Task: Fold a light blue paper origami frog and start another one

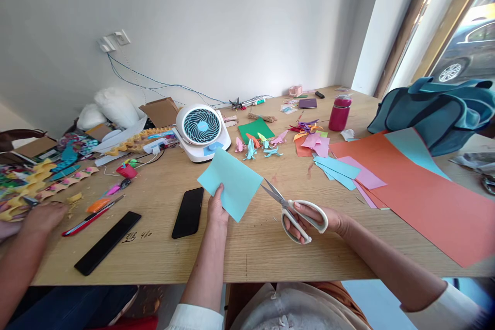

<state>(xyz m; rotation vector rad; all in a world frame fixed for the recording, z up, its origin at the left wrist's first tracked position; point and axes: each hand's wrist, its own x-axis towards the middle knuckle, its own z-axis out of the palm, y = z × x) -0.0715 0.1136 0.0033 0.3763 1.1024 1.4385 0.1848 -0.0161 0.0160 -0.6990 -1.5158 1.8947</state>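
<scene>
My left hand (pixel 217 206) pinches a light blue sheet of paper (pixel 235 180) by its lower left part, thumb on top, raised over the table. In my right hand (pixel 305 220) is a pair of scissors (pixel 285 205) with white handles, fingers through the loops. The blades are parted, and their tips are beside the sheet's right corner. Beyond the sheet lie small folded paper figures (pixel 250 149) in several colours and a green sheet (pixel 256 130). Light blue paper strips (pixel 336 169) lie behind my right hand.
A black phone (pixel 187 213) lies left of my left hand, a black bar (pixel 108 242) farther left. A white fan (pixel 201 131) stands behind. Large orange paper (pixel 421 185), a pink bottle (pixel 340 113) and a teal bag (pixel 433 111) are right. Another person's hand (pixel 45 216) is far left.
</scene>
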